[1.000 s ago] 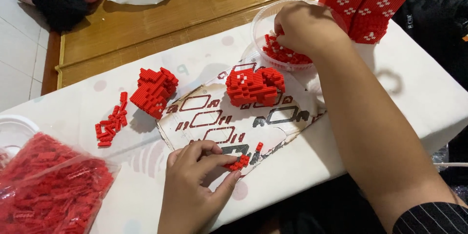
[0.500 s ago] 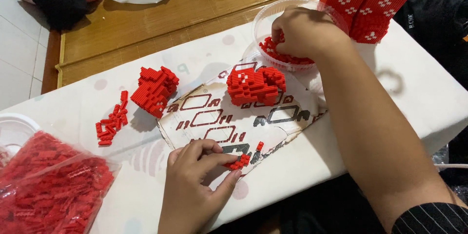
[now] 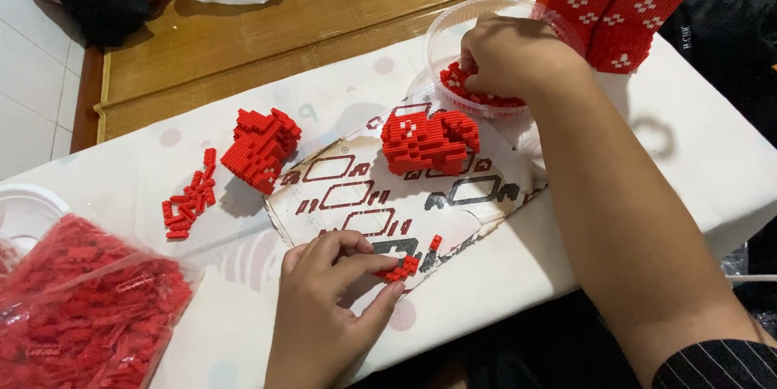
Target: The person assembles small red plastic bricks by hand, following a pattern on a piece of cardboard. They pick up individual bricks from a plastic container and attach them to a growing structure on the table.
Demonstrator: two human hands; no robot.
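The left hand pinches a small brick piece lying crosswise; the right hand, fingers curled, digs into loose bricks in the clear bowl.

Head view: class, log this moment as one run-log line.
left hand: pinching small brick piece | right hand: in clear tub of bricks

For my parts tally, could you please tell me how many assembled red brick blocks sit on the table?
3: left block beside the printed sheet, middle block on it, tall tower at the far right; others may be hidden.
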